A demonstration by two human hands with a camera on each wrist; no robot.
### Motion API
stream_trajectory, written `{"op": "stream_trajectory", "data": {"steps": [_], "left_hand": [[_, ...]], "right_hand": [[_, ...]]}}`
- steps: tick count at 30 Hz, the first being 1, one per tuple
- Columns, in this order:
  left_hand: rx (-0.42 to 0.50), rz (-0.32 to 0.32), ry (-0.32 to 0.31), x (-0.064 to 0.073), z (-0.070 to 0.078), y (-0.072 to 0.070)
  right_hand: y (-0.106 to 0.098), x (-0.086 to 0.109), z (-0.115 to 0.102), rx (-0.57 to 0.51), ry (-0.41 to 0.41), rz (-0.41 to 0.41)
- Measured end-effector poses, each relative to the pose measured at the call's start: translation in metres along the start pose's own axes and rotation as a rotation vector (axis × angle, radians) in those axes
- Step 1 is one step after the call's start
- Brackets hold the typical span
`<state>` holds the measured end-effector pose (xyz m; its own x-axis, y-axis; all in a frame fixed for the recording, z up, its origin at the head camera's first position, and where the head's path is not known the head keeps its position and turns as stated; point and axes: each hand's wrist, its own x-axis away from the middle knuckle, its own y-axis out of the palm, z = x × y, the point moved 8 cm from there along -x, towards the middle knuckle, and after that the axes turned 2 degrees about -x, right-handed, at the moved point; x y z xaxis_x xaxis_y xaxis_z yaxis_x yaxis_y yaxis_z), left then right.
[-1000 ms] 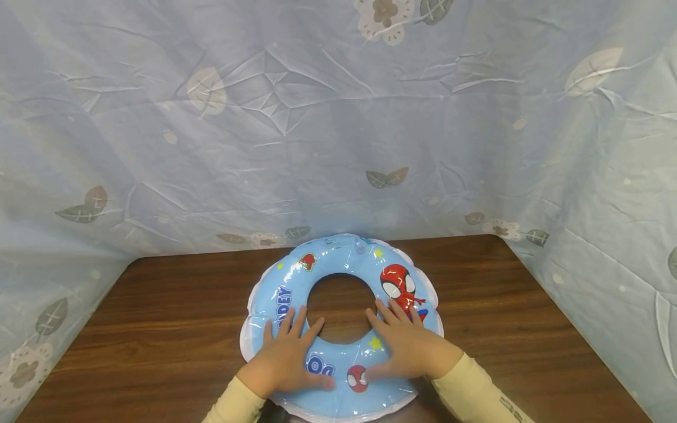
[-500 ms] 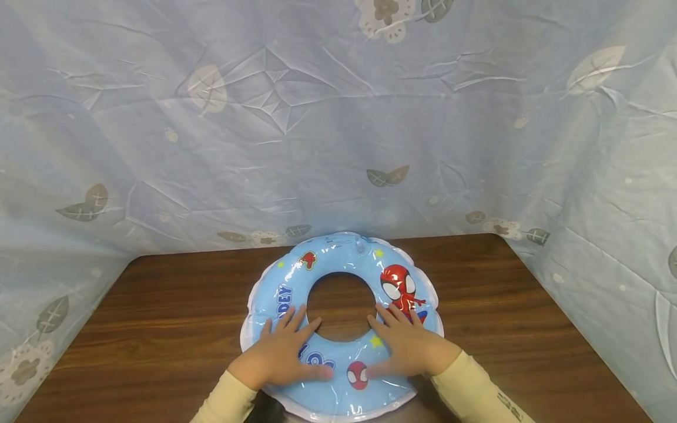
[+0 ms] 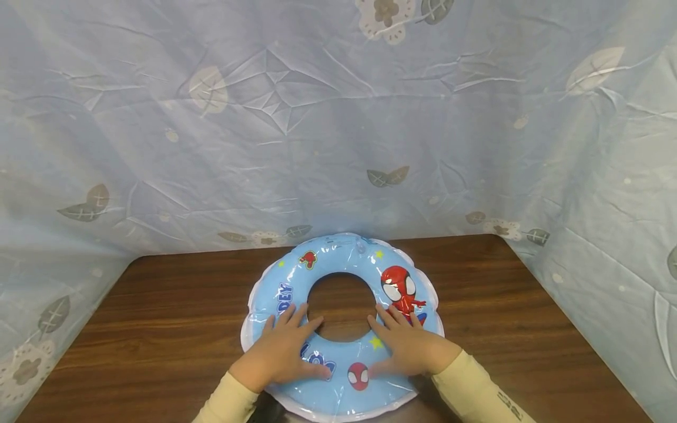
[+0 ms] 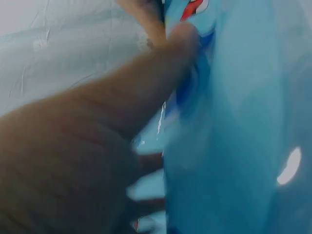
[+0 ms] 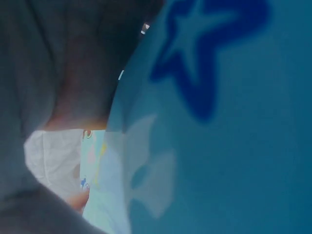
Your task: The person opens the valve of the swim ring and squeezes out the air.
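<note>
A light blue inflatable swim ring (image 3: 344, 402) with a white scalloped edge lies flat on the table, printed with a red masked cartoon figure, stars and letters. My left hand (image 3: 282, 355) rests spread on its near left part, fingertips by the inner hole. On the near right part lies my right hand (image 3: 409, 346), its fingers also spread and straight. Blue vinyl of the ring (image 4: 229, 146) fills much of the left wrist view beside the blurred left hand (image 4: 97, 131). The right wrist view shows the ring's side with a dark blue star, close beside the dark right hand (image 5: 73, 63).
The brown wood-grain table (image 3: 158, 329) extends to both sides of the ring. Behind it and at its sides hangs a pale blue curtain (image 3: 317, 147) with leaf and flower prints. The ring's far edge lies near the curtain.
My left hand has shifted slightly left on the ring, uncovering more of the printed letters. The right hand and the ring have stayed nearly in place.
</note>
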<state>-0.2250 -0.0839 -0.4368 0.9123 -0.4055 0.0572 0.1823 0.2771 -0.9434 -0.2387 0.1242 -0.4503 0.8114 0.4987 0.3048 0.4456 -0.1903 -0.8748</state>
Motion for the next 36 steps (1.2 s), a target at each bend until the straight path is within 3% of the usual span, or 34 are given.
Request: {"op": "stream_trajectory", "data": {"steps": [4,17,22,26,29,36], "left_hand": [[-0.022,0.101,0.093,0.0,0.004,-0.011],[-0.009,0.131,0.069,-0.004,-0.017,-0.02],[0.018,0.062,0.067,-0.005,-0.02,-0.011],[0.035,-0.003,0.028,-0.003,-0.02,0.0],[0.023,-0.009,-0.019,-0.002,-0.02,0.003],[-0.026,-0.009,-0.113,0.001,-0.017,0.007]], "right_hand": [[0.0,0.001,0.0,0.02,-0.026,-0.01],[-0.001,0.001,0.003,-0.015,-0.081,-0.018],[-0.004,-0.002,0.013,-0.024,-0.105,-0.035],[-0.008,-0.002,0.018,-0.029,-0.144,-0.034],[-0.014,-0.002,0.02,-0.006,-0.142,0.004],[-0.031,0.004,0.022,0.107,0.04,0.229]]}}
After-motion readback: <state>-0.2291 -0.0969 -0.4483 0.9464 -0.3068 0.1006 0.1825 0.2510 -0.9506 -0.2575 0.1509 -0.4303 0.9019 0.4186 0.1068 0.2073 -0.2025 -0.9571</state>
